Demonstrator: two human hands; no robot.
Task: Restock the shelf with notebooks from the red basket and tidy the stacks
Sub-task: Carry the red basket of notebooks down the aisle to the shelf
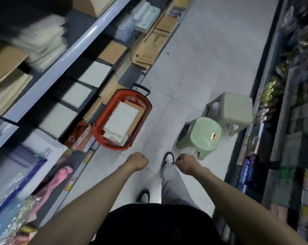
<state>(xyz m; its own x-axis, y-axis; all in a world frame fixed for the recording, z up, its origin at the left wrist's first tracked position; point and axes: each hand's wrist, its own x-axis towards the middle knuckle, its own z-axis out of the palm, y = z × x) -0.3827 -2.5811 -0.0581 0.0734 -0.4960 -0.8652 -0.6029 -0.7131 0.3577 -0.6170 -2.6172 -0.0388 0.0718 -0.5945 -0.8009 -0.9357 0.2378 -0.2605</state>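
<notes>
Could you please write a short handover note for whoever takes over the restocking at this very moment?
Left hand: closed in a fist, empty.
Right hand: fingers curled, holding nothing.
Red basket: on the floor beside the shelf, with notebooks inside, a white cover on top.
Shelf stacks: white and brown covers in a row on the low level.
Done: cannot tell how much has been shelved.
Left: empty the basket onto the shelf and square the stacks.

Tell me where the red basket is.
Head view, left of centre: the red basket stands on the floor beside the shelf, a green stool to its right.
</notes>
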